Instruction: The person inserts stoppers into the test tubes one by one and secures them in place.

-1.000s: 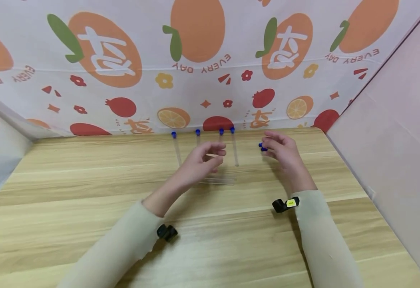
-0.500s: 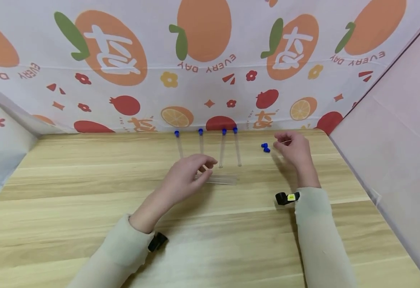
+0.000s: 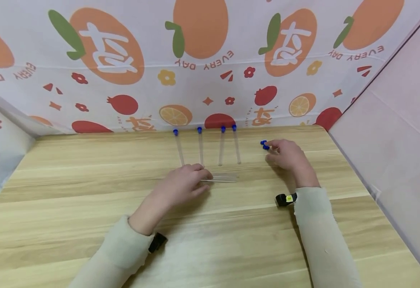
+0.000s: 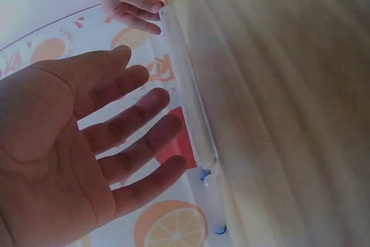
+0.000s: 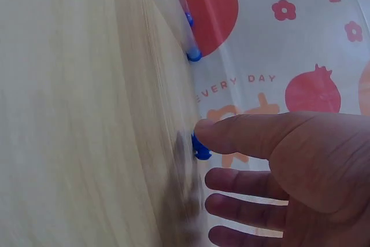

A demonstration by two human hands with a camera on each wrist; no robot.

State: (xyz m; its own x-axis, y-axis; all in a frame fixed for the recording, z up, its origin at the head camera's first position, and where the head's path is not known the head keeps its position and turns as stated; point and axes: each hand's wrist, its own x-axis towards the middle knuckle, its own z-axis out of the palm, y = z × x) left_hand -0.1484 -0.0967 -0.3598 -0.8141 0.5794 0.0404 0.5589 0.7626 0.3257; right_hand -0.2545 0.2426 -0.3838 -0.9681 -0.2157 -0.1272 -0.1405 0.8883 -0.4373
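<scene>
My left hand (image 3: 175,186) is over the clear tubes (image 3: 224,179) that lie crosswise without visible caps; it hides their left ends. In the left wrist view the left hand's (image 4: 75,143) fingers are loosely spread with nothing between them. My right hand (image 3: 290,156) reaches beside the small blue caps (image 3: 265,145) at the back right, index fingertip against or just over them, thumb apart below. From the right wrist, the thumb partly covers a blue cap (image 5: 202,150); the index finger is hidden. Several clear tubes with blue caps (image 3: 200,148) lie side by side near the back wall.
A wood-grain table (image 3: 231,240) spans the space. Behind it hangs a white fruit-print cloth (image 3: 202,88), close to the capped tubes' blue ends. A pale side wall (image 3: 404,120) borders the table on the right.
My left hand has drawn back and down to the crosswise tubes. The right hand moved right, away from the blue caps, then returned to them with thumb and index parted.
</scene>
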